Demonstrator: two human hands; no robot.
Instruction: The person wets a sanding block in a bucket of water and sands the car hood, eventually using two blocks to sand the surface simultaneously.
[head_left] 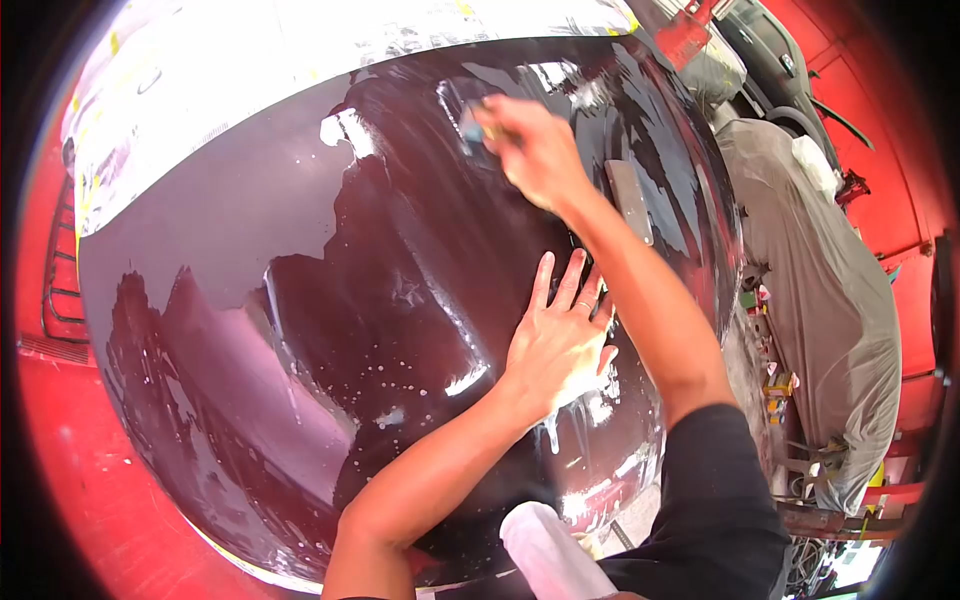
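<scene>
A dark maroon car hood, wet with streaks, droplets and dull patches, fills the middle of the view. My right hand is closed around a small bluish-grey pad over the far part of the hood. Motion blur hides the pad's exact kind. Lower down, my left hand lies flat on the wet panel with its fingers spread, holding nothing. Beside my right forearm, a flat grey rectangular block rests on the hood.
White masking sheet with yellow tape covers the area beyond the hood's far edge. On the right stands a large shape under a grey cover, with small items on the floor near it. Red floor shows at lower left.
</scene>
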